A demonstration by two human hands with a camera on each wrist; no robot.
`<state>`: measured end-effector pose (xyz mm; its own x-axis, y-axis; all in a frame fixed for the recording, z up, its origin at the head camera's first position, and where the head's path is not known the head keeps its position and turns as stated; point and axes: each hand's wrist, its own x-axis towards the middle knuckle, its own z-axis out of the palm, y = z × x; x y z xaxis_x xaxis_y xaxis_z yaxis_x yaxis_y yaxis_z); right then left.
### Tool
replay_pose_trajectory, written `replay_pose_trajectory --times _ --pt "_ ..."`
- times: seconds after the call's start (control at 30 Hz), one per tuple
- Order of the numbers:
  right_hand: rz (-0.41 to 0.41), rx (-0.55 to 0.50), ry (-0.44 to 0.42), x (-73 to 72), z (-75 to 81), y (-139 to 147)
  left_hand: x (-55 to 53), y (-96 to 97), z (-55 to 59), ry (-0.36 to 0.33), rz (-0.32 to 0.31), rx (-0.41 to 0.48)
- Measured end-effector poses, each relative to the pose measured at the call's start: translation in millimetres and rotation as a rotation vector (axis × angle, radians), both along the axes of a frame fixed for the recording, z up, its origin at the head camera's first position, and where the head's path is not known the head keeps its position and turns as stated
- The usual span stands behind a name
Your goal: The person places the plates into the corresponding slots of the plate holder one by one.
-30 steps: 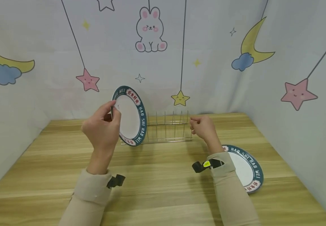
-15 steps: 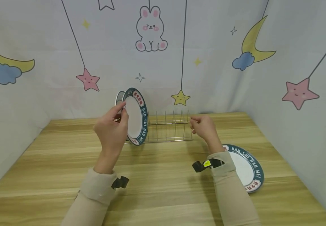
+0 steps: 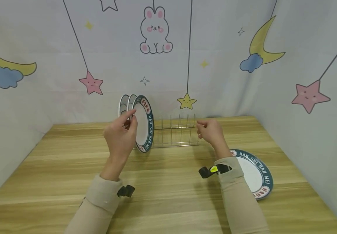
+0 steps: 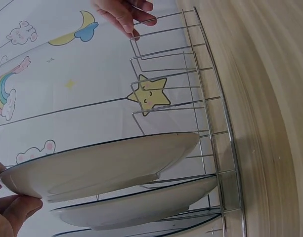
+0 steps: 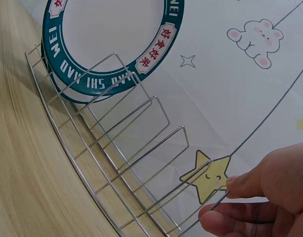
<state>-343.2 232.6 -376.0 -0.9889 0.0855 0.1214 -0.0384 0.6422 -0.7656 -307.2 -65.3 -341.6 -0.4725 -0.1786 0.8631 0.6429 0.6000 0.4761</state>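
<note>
The plate point(image 3: 143, 125) in your left hand point(image 3: 121, 133) stands on edge at the left part of the wire rack point(image 3: 174, 146), its white face with the green lettered rim turned to the right. You pinch its near edge between thumb and fingers. Its lower edge is down among the wires; you cannot tell from here whether it bears on the bottom rails. Just to its left, two more plates point(image 3: 123, 103) stand upright in the rack, one behind the other and apart from it. To the right, the rack's slots hold nothing. Your right hand point(image 3: 210, 131) pinches the end wire at the rack's right end with thumb and fingers. Near and to the right of that hand, another plate point(image 3: 254, 174) lies face up on the wooden counter point(image 3: 168, 198), partly hidden by your right sleeve point(image 3: 238, 198). On the far side hangs a white backdrop point(image 3: 168, 73) printed with a rabbit, stars and moons.
</note>
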Motion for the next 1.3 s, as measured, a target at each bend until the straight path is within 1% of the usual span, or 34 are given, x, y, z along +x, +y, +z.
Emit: replay_pose_trajectory --times 0.23,0.4,0.57,0.7,0.8,1.1,1.3 --pt "-0.002 -0.01 -0.001 -0.6 2.9 -0.6 -4.2 1.7 -2.9 0.023 -0.004 -0.041" --pt "-0.008 0.003 -0.006 -0.5 4.2 0.5 -6.7 1.8 -3.9 0.004 -0.012 -0.057" --pt "-0.008 0.003 -0.013 -0.8 3.6 1.1 -5.6 1.4 -3.8 -0.038 -0.025 -0.077" --pt "-0.009 -0.008 -0.019 -0.6 2.7 1.3 -3.1 1.0 -2.2 -0.087 -0.037 -0.114" --pt "-0.011 -0.015 -0.024 -0.2 1.7 1.2 -2.4 0.6 -1.7 -0.119 -0.053 -0.124" --pt "-0.008 -0.029 -0.012 -0.3 -1.9 -1.0 -1.0 0.1 -3.9 -0.187 -0.106 -0.092" --pt "-0.007 -0.008 -0.001 -0.3 -2.2 -2.6 -1.3 -0.3 -7.0 -0.258 -0.127 -0.062"
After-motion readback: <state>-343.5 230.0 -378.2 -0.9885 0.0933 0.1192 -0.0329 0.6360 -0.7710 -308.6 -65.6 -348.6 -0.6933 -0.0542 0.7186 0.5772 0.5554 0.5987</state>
